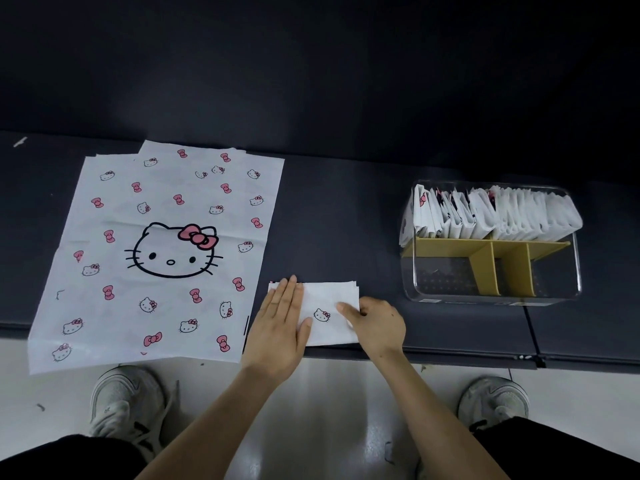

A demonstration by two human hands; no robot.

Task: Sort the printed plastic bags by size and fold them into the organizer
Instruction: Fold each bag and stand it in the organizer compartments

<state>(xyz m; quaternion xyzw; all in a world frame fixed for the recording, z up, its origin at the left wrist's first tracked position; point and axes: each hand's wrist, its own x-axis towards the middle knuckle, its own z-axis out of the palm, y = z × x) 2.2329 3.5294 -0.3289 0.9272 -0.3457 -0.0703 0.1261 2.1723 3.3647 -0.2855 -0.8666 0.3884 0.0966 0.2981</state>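
Note:
A folded white printed bag (pixel 327 308) lies near the front edge of the dark table. My left hand (pixel 278 327) presses flat on its left half with straight fingers. My right hand (pixel 375 323) grips the bag's right edge, fingers curled over it. A stack of large flat printed bags (pixel 159 251) with a cat face and pink bows lies spread to the left. At the right stands a clear organizer (pixel 575 271) with yellow dividers (pixel 485 268); its back row holds several folded bags (pixel 485 216) standing upright.
The dark table (pixel 346 220) runs across the view, with a dark wall behind. The large bags overhang the table's front edge. My two shoes (pixel 124 400) stand on the pale floor below.

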